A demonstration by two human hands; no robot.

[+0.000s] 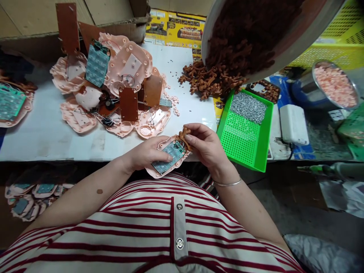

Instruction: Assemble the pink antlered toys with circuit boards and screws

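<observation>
My left hand (148, 152) grips a pink plastic shell (156, 173) by its left side, the thumb lying on the green circuit board (170, 156) inside it. At the shell's upper right edge, my right hand (203, 146) pinches a brown branch-shaped plastic piece (184, 133). That piece touches the shell's rim, where thin wires run beside the board; whether it is seated there I cannot tell. Both hands are close together at the table's front edge, above my lap.
Beyond my hands lies a pile of pink shells (129, 64) with brown boards (129, 104). A tipped tub (287, 62) spills brown branch-shaped pieces (212, 81). On the right are a green basket (241, 148) holding screws (248, 108), a metal pot (307, 87) of pink bits, and a white box (294, 125).
</observation>
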